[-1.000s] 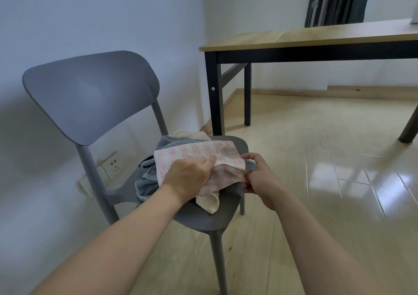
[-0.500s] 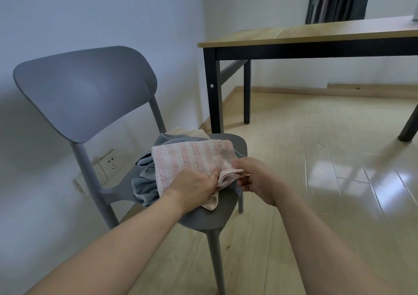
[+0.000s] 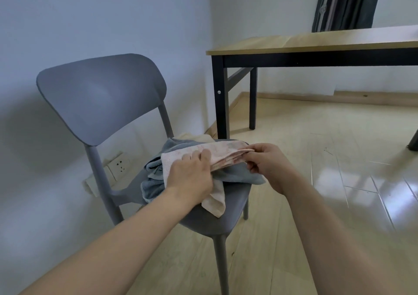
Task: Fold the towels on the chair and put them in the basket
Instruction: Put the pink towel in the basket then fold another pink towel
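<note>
Pink striped towel [image 3: 217, 153] long axis left-right at frame centre: left hand [image 3: 190, 177] clamps left part, right hand [image 3: 265, 162] pinches right end.

Both bare forearms reach in from the near edge, converging toward the middle. The left hand [image 3: 192, 177] lies palm down, knuckles up, its fingers [image 3: 204, 156] curled and pressing onto the pink towel [image 3: 222, 153]. The right hand [image 3: 269, 163] sits just to its right, slightly farther, wrist bent inward, thumb and fingers pinched closed on the towel's folded right end. The two hands are close together but not touching.
</note>
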The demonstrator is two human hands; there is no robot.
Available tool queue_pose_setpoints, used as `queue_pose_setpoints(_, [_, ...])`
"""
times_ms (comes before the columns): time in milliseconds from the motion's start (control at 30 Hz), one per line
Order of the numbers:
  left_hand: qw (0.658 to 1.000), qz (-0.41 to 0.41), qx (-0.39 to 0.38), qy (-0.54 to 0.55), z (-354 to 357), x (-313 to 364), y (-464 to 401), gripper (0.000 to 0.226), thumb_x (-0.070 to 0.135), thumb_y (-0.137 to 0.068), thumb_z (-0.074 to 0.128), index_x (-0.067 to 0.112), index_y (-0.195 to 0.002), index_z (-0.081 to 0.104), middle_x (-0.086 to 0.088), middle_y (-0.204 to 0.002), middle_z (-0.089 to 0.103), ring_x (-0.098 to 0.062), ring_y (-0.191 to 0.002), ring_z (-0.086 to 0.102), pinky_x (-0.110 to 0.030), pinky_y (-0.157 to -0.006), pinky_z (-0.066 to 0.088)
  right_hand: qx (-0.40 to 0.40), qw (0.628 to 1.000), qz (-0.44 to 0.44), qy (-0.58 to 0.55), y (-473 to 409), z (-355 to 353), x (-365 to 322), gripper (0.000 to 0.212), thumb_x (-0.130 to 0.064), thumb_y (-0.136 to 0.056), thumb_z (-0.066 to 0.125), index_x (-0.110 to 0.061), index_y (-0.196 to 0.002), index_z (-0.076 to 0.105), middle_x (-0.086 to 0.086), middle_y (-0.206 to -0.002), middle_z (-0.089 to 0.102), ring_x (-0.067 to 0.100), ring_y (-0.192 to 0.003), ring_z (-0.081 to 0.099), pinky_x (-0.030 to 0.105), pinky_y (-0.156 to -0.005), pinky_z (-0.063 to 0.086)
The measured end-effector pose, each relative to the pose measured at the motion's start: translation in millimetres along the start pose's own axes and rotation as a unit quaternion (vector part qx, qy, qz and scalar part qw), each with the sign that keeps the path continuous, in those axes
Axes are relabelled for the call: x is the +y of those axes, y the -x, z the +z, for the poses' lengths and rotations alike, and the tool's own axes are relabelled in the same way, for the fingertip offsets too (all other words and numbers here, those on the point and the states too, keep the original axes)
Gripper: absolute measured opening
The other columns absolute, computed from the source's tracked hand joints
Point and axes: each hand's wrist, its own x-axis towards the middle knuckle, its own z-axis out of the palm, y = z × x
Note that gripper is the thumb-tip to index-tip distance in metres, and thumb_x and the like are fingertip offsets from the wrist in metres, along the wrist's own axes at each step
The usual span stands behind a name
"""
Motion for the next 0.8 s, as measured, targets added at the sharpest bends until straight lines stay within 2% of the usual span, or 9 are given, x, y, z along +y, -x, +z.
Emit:
queue_pose_setpoints(100, [0.992,-0.044,0.009,0.116,-36,-16,-8,0.017,0.014,-0.091,0.035,0.015,-0.108,0.039,-0.005,-0.107,0.051,-0.022,-0.083,0.043,-0.034,-0.065,0.031,-0.048,0.995,-0.060,0.060,12,-2,-30,0.019,-0.005,-0.085,0.064,-0.014,-0.102,0.068,0.005,-0.085,0.067,0.014,-0.072,0.055,0.024,-0.067,0.049])
queue_pose_setpoints(167, [0.985,-0.054,0.008,0.164,-60,-27,-11,0.010,0.010,-0.090,0.036,0.019,-0.093,0.037,-0.004,-0.099,0.051,-0.022,-0.078,0.042,-0.035,-0.065,0.033,-0.024,0.985,-0.111,0.128,24,-2,-50,0.020,-0.008,-0.085,0.065,-0.018,-0.103,0.064,-0.003,-0.088,0.067,0.010,-0.078,0.059,0.018,-0.068,0.048])
queue_pose_setpoints(233, [0.983,-0.045,0.051,0.169,-82,-36,-9,0.012,0.008,-0.089,0.036,0.019,-0.084,0.037,-0.004,-0.090,0.053,-0.026,-0.077,0.048,-0.038,-0.063,0.040,0.027,0.964,-0.186,0.186,38,-1,-69,0.012,-0.014,-0.089,0.063,-0.022,-0.097,0.063,-0.009,-0.084,0.061,0.006,-0.075,0.055,0.014,-0.063,0.040])
queue_pose_setpoints(300, [0.979,-0.023,0.100,0.174,-101,-42,-1,0.012,0.012,-0.093,0.035,0.019,-0.094,0.045,-0.001,-0.091,0.055,-0.028,-0.082,0.053,-0.041,-0.066,0.047,0.067,0.949,-0.233,0.203,51,-2,-82,0.008,-0.019,-0.091,0.059,-0.023,-0.091,0.066,-0.008,-0.087,0.052,0.008,-0.076,0.050,0.013,-0.064,0.036])
queue_pose_setpoints(400, [0.968,0.039,0.153,0.195,-122,-41,21,0.024,0.026,-0.101,0.031,0.025,-0.124,0.038,0.004,-0.096,0.058,-0.021,-0.075,0.055,-0.034,-0.061,0.044,0.089,0.953,-0.229,0.175,73,-6,-93,0.012,-0.024,-0.093,0.056,-0.023,-0.095,0.069,-0.008,-0.098,0.042,0.011,-0.097,0.045,0.018,-0.089,0.036])
queue_pose_setpoints(467, [0.959,0.084,0.177,0.205,-130,-37,37,0.023,0.036,-0.103,0.029,0.029,-0.122,0.039,0.009,-0.095,0.059,-0.016,-0.070,0.057,-0.030,-0.057,0.044,0.069,0.962,-0.212,0.160,89,-10,-93,0.014,-0.027,-0.095,0.055,-0.025,-0.097,0.068,-0.014,-0.101,0.044,0.011,-0.106,0.043,0.024,-0.096,0.032])
queue_pose_setpoints(567, [0.951,0.101,0.155,0.249,-129,-28,59,0.026,0.046,-0.101,0.028,0.036,-0.117,0.046,0.014,-0.096,0.058,-0.007,-0.071,0.056,-0.029,-0.061,0.049,0.007,0.974,-0.191,0.121,111,-16,-87,0.013,-0.023,-0.096,0.052,-0.027,-0.102,0.063,-0.009,-0.098,0.059,0.012,-0.097,0.056,0.026,-0.084,0.044])
queue_pose_setpoints(700, [0.934,0.065,0.134,0.326,-112,-15,87,0.023,0.042,-0.099,0.038,0.032,-0.105,0.057,0.017,-0.095,0.060,0.002,-0.081,0.054,-0.019,-0.069,0.044,-0.072,0.956,-0.210,0.191,131,-18,-74,0.037,-0.014,-0.095,0.055,-0.046,-0.114,0.052,-0.010,-0.088,0.058,-0.003,-0.080,0.057,0.010,-0.067,0.044])
queue_pose_setpoints(800, [0.941,0.043,0.098,0.322,-98,-10,101,0.021,0.043,-0.098,0.040,0.030,-0.098,0.057,0.022,-0.085,0.055,0.008,-0.072,0.050,-0.013,-0.063,0.037,-0.080,0.944,-0.224,0.230,135,-13,-62,0.026,-0.007,-0.092,0.057,-0.029,-0.102,0.067,-0.013,-0.092,0.065,-0.009,-0.086,0.058,0.010,-0.072,0.045])
